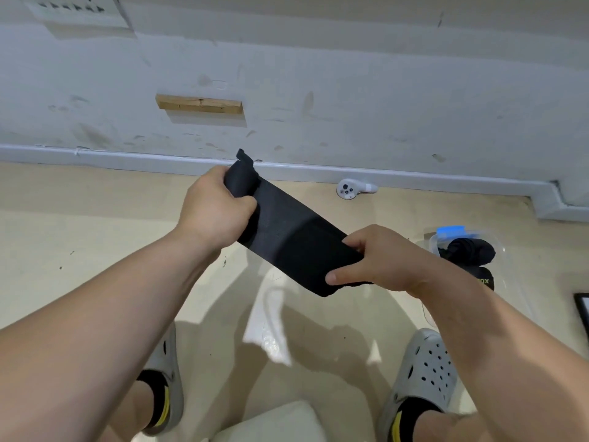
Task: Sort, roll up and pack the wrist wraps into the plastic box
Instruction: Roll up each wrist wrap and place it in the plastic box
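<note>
Carefully now: I watched the black wrist wrap (287, 237) held up in the air, pulled flat between two hands, not rolled yet.
From far away I saw the left hand (216, 212) with its fingers curled tight round the bunched end; the right hand (379, 263) pinched the other end between thumb and fingers; the plastic box (434, 245) sat on the floor off to the right, near the right hand, with rolled black wraps (471, 250) inside; I thought the pinch could slip and the wrap could drop to the floor; I thought a crooked or loose roll could come out too fat, and then it might not fit in the box.
</note>
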